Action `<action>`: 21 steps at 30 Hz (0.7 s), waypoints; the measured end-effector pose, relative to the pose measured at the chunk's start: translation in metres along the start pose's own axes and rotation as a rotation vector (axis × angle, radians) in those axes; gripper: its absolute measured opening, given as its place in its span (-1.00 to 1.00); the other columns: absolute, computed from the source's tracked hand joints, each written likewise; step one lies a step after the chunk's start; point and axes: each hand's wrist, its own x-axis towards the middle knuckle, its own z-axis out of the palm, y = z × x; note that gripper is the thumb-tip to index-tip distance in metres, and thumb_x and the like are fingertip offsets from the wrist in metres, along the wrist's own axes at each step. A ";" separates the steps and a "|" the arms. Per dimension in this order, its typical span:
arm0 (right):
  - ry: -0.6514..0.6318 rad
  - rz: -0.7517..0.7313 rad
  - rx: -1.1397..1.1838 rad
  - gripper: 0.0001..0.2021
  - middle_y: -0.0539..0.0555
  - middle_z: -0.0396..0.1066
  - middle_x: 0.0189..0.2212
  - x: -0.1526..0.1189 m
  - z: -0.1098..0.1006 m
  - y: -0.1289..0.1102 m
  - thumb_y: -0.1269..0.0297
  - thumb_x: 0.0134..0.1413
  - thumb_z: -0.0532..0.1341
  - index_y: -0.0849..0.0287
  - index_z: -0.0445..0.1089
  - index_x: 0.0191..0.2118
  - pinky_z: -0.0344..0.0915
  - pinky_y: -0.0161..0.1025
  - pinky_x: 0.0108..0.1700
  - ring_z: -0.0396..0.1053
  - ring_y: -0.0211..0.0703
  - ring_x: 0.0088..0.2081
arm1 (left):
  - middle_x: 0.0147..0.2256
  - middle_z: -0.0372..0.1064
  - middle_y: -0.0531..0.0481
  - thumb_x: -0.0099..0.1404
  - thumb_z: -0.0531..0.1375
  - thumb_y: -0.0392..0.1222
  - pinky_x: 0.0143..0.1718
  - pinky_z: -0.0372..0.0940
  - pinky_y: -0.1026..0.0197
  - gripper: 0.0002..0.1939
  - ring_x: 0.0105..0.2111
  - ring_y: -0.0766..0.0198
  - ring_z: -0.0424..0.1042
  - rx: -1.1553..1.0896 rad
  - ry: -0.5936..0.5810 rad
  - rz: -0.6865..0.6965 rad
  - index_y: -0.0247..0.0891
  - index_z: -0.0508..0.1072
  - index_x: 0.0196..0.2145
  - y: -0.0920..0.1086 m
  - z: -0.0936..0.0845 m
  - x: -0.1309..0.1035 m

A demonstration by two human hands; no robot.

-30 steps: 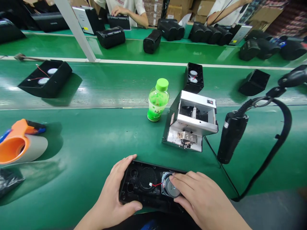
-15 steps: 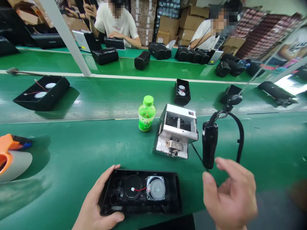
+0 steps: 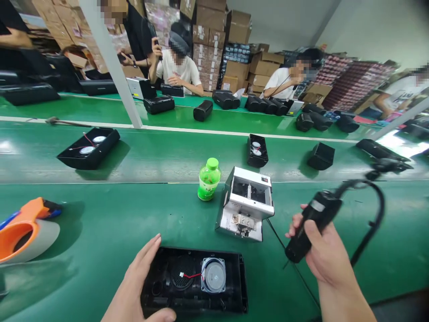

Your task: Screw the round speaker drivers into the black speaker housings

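My left hand [image 3: 132, 284] grips the left end of a black speaker housing [image 3: 233, 288], thumb at the near edge and fingers at the far side. The housing lies open side up. A square-framed speaker driver [image 3: 215, 275] sits in its right half, with a red wire running to a white plug. In my right hand [image 3: 325, 252] is a black electric screwdriver [image 3: 330, 203], held tilted with its tip down to the left, right of the housing. A cable loops from its top.
Beyond the housing stand a silver screw feeder [image 3: 251, 205] and a green-capped bottle [image 3: 208, 181]. An orange tape dispenser [image 3: 30, 223] is at left. More housings [image 3: 257, 151] sit on the green conveyor [image 3: 187, 152]. Co-workers [image 3: 181, 67] sit across it.
My right hand has closed round the hanging screwdriver and tilted it, pulling it slightly right. My left hand remains at the housing. The view has tipped upward.
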 end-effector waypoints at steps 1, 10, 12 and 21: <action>0.001 -0.010 0.082 -0.36 -0.04 0.41 -0.34 -0.003 0.002 -0.009 -0.36 0.08 0.44 -0.05 0.34 0.07 0.51 -0.12 -0.37 0.41 -0.16 -0.45 | 0.52 0.14 -0.28 0.30 0.36 0.36 0.27 0.50 -0.29 0.12 0.43 -0.30 0.32 0.060 0.034 0.041 -0.08 0.00 0.60 0.007 -0.001 0.003; -0.161 -0.289 0.495 -0.24 -0.06 0.38 -0.59 -0.016 0.064 -0.098 -0.66 0.01 0.25 0.00 0.54 -0.13 0.34 -0.20 -0.54 0.28 -0.17 -0.60 | 0.41 0.36 -0.10 0.42 0.36 -0.07 0.62 -0.35 -0.17 -0.75 0.50 -0.08 0.18 0.248 0.177 0.408 -0.03 0.59 0.04 0.094 0.027 0.044; -0.203 -0.324 0.502 -0.25 -0.08 0.40 -0.59 -0.014 0.081 -0.103 -0.65 -0.05 0.30 0.01 0.55 -0.19 0.35 -0.21 -0.54 0.31 -0.17 -0.61 | 0.42 0.34 -0.13 0.40 0.37 0.03 0.60 -0.48 -0.27 -0.75 0.49 -0.17 0.19 0.265 0.135 0.355 -0.03 0.60 -0.02 0.100 0.040 0.046; -0.301 -0.369 0.421 -0.24 -0.07 0.42 -0.54 -0.006 0.116 -0.071 -0.60 0.01 0.33 0.07 0.49 -0.08 0.30 -0.26 -0.52 0.34 -0.20 -0.58 | 0.27 0.49 -0.10 0.30 0.44 0.13 0.52 -0.10 -0.50 -0.66 0.34 -0.24 0.39 0.165 -0.018 0.223 0.04 0.60 -0.03 0.084 0.064 0.045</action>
